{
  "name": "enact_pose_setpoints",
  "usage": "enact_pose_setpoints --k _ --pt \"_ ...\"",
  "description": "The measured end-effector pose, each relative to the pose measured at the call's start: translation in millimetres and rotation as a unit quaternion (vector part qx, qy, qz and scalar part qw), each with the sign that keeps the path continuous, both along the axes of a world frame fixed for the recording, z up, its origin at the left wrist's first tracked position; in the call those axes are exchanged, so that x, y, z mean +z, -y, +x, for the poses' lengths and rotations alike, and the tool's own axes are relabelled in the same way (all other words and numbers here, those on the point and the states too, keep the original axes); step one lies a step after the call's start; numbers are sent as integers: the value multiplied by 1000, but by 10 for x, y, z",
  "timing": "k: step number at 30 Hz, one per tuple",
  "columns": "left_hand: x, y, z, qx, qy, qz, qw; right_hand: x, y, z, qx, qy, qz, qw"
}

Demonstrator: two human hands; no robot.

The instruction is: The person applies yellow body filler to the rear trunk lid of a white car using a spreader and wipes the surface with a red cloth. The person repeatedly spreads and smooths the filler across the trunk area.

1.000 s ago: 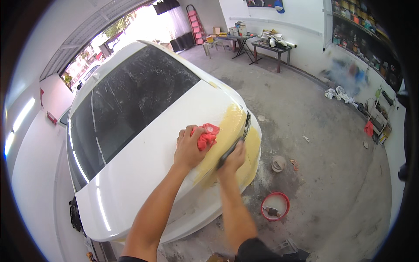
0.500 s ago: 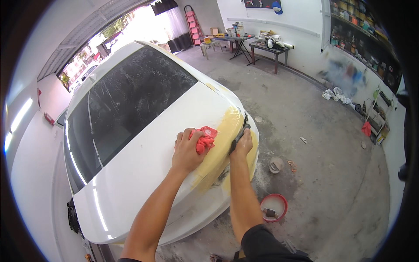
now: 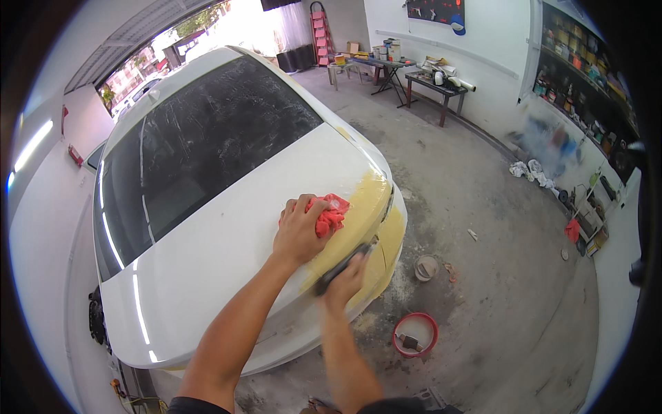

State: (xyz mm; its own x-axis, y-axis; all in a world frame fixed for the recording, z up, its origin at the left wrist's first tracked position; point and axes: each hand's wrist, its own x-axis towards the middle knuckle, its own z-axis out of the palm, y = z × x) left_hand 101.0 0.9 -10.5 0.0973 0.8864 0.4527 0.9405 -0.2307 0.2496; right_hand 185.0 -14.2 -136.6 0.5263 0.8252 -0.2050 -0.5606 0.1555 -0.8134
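Observation:
A white car (image 3: pixel 200 259) stands before me with yellowish filler (image 3: pixel 362 210) spread over its rear corner and edge. My left hand (image 3: pixel 301 231) is closed around a crumpled red cloth (image 3: pixel 334 212) and rests on the white panel beside the filler. Slightly blurred, my right hand (image 3: pixel 346 279) grips a long black sanding block (image 3: pixel 341 268) against the filler-coated edge, lower and nearer than the cloth. The block's underside is hidden against the car.
On the floor right of the car are a red-rimmed bucket (image 3: pixel 434 330) with a dark block in it and a small grey bucket (image 3: pixel 426 268). Worktables (image 3: pixel 438 90) line the far wall. A trolley (image 3: pixel 587 217) and white rags (image 3: pixel 531 172) sit at right.
My right hand has slid the black sanding block toward me and left along the car's edge. My left hand stays on the panel with the red cloth. The view has shifted slightly.

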Motion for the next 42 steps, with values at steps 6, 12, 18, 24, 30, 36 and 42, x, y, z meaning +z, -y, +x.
enact_pose_setpoints --k 6,12,18,24,30,36,42 --pt "17 20 1 -2 2 0 1000 212 -592 425 81 -174 69 979" --pt "7 17 9 -3 1 8 1000 289 251 -74 -18 -21 22 999" --pt "6 33 29 11 5 -1 1000 136 -550 388 83 -179 52 979" --pt "-26 11 4 4 7 19 1000 88 324 -220 -20 -83 20 996" --pt "-7 2 -8 -3 -9 2 1000 172 -775 486 88 -210 54 972" --pt "41 -9 -18 -19 6 -20 1000 267 56 -117 -83 -89 58 991" --pt "6 -6 -28 -24 6 -13 1000 -102 -998 596 127 -149 62 979"
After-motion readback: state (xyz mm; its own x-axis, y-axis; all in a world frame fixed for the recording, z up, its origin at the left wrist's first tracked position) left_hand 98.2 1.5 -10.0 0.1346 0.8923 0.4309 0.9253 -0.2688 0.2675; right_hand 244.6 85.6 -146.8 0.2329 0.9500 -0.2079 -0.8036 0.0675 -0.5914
